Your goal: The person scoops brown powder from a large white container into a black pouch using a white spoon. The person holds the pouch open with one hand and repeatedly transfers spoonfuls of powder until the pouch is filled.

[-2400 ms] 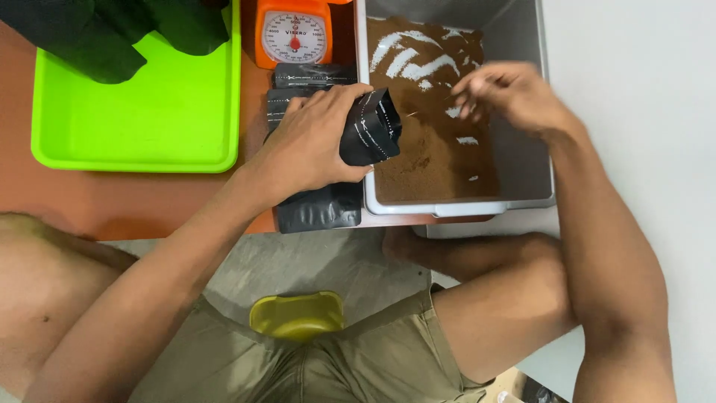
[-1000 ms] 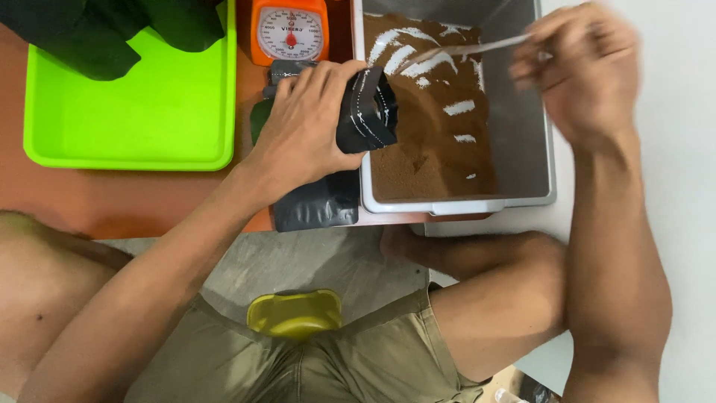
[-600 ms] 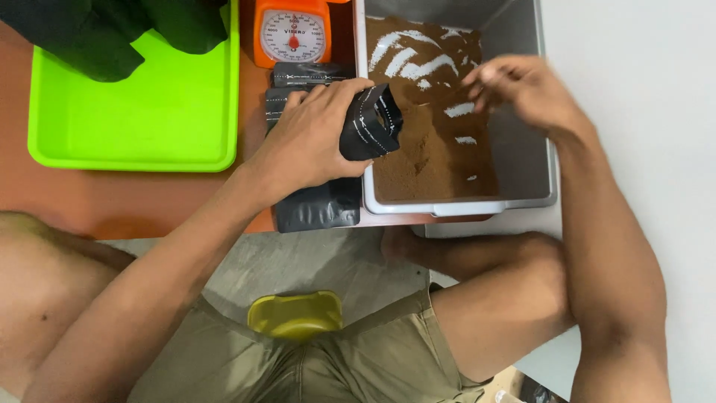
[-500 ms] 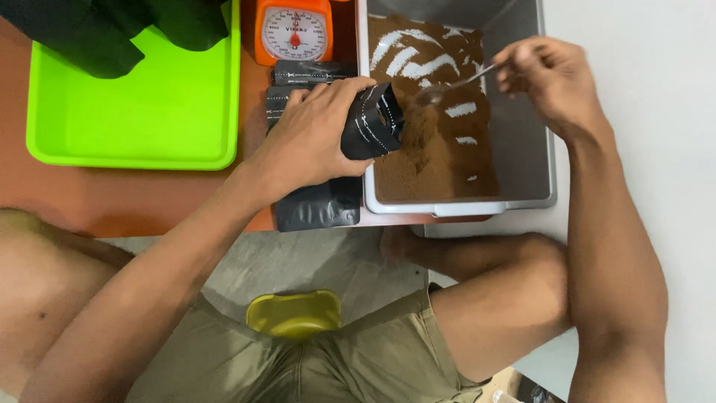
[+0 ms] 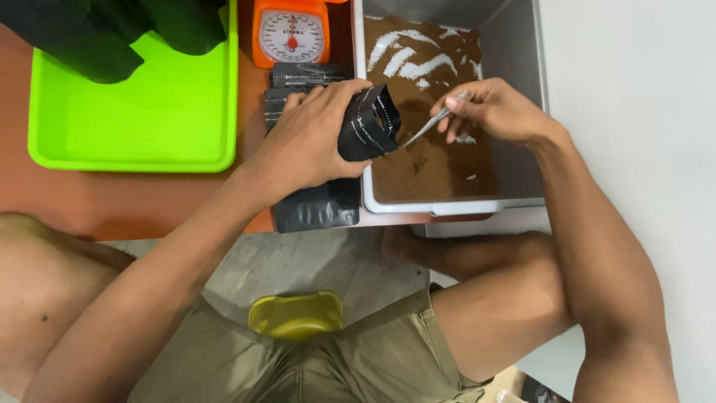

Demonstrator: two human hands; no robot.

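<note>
The spoon (image 5: 424, 128) bowl is hidden inside the black pouch (image 5: 367, 123); the scale (image 5: 291, 31) top is cut off.

A lime-green tray (image 5: 134, 112), an orange scale (image 5: 292, 33), a black white-stitched pouch (image 5: 367, 123), brown powder (image 5: 429, 149) in a grey bin (image 5: 522, 60).

Looks like a small home packing setup, not a factory: low orange-brown worktop (image 5: 149, 198) over bare concrete floor (image 5: 321, 261), orange dial kitchen scale (image 5: 292, 33), grey plastic tub (image 5: 522, 60) of brown powder (image 5: 432, 164), stack of black zip pouches (image 5: 309, 209), lime green tray (image 5: 142, 112).
</note>
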